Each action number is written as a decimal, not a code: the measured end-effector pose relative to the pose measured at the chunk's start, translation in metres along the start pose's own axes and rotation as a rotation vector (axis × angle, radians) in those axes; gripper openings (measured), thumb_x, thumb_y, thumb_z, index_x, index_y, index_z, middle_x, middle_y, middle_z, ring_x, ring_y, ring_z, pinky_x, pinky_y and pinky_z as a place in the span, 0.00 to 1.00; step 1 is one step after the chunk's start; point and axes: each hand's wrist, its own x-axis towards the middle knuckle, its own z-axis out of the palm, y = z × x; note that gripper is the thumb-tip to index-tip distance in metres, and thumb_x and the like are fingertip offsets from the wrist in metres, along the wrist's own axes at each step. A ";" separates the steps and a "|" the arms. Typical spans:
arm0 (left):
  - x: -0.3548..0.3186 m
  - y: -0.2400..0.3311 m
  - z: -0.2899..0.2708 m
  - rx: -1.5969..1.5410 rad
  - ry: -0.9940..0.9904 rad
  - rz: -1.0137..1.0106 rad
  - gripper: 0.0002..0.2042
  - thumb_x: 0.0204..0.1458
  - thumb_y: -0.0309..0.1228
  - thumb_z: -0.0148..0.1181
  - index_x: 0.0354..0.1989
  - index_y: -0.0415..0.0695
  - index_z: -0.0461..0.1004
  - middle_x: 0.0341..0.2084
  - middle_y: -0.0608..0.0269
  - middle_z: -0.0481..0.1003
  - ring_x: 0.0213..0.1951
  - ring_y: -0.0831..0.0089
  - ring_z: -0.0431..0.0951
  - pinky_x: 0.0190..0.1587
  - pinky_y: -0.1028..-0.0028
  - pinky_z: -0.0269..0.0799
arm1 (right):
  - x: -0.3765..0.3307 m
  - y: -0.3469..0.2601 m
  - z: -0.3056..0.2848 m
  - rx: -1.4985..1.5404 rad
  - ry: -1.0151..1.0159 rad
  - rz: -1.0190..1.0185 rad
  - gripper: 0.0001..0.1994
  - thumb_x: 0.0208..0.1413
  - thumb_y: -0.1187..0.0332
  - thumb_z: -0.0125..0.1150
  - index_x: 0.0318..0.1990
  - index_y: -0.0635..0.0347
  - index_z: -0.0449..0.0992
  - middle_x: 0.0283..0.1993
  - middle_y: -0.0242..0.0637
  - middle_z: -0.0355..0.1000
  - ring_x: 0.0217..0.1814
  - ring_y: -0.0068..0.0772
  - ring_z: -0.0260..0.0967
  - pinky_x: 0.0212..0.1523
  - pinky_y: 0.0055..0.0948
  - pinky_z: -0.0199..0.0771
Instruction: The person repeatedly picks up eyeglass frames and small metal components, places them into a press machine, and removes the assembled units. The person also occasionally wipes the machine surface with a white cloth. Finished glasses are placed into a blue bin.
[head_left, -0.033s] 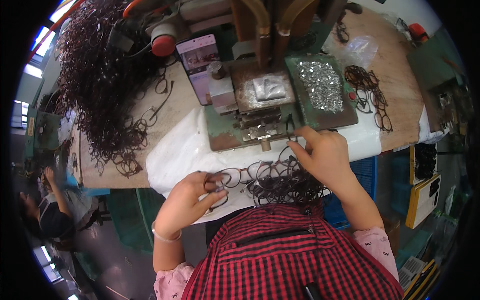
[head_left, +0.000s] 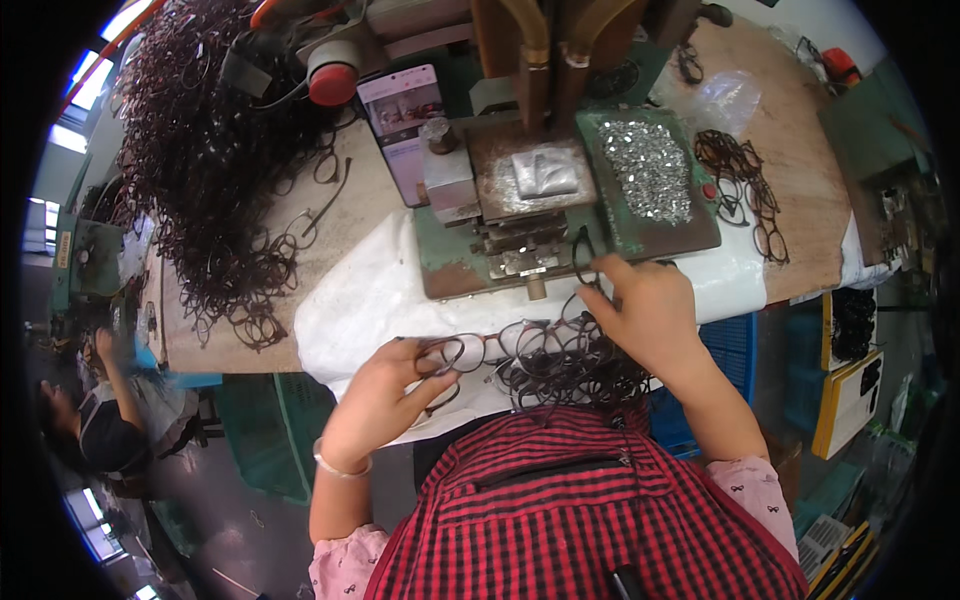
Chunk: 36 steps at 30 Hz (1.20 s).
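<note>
My left hand (head_left: 378, 400), a bracelet on its wrist, is closed on a dark eyeglass frame (head_left: 447, 358) at the near edge of the white sheet. Between thumb and forefinger of my right hand (head_left: 648, 312) is another dark eyeglass frame (head_left: 583, 255), one rim of it raised beside the machine's small metal fixture (head_left: 518, 258). A pile of dark eyeglass frames (head_left: 570, 375) lies between my hands, against my checked apron. Small shiny metal pieces (head_left: 645, 172) cover the green tray right of the fixture. My fingers hide part of both held frames.
A large heap of dark frames (head_left: 215, 150) fills the table's left. Beside the machine stand a phone (head_left: 400, 120) and a red button (head_left: 332, 86). More frames (head_left: 745, 185) lie at the right. Another person (head_left: 110, 425) is at far left.
My left hand has turned slightly and its frame shows more sharply. The view has shifted a little; my right hand stays beside the fixture with its frame.
</note>
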 end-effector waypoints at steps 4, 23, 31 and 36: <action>0.009 -0.012 0.037 -0.210 -0.077 0.025 0.10 0.58 0.31 0.60 0.44 0.42 0.83 0.55 0.50 0.74 0.52 0.56 0.75 0.57 0.66 0.69 | -0.046 0.014 0.021 -0.012 -0.086 -0.094 0.08 0.49 0.60 0.65 0.30 0.54 0.77 0.20 0.41 0.73 0.25 0.47 0.73 0.30 0.45 0.71; -0.036 -0.024 0.031 -1.006 0.091 -0.346 0.29 0.69 0.48 0.36 0.41 0.32 0.77 0.20 0.57 0.76 0.20 0.75 0.70 0.23 0.79 0.63 | -0.006 -0.071 0.081 -0.124 -0.050 -0.430 0.20 0.46 0.67 0.59 0.50 0.61 0.77 0.35 0.32 0.71 0.39 0.33 0.68 0.33 0.33 0.70; -0.058 -0.048 0.045 -1.287 0.313 -0.383 0.27 0.69 0.48 0.37 0.41 0.33 0.76 0.19 0.58 0.74 0.21 0.72 0.68 0.24 0.76 0.62 | 0.002 -0.060 0.107 0.005 0.055 -0.365 0.17 0.46 0.71 0.60 0.47 0.60 0.77 0.37 0.36 0.72 0.37 0.38 0.70 0.33 0.35 0.70; -0.060 -0.056 0.042 -1.296 0.329 -0.376 0.26 0.69 0.46 0.37 0.42 0.33 0.75 0.20 0.58 0.74 0.22 0.72 0.69 0.27 0.75 0.63 | -0.004 -0.063 0.100 0.203 0.109 -0.143 0.12 0.51 0.74 0.60 0.45 0.59 0.77 0.39 0.41 0.75 0.35 0.51 0.70 0.37 0.43 0.71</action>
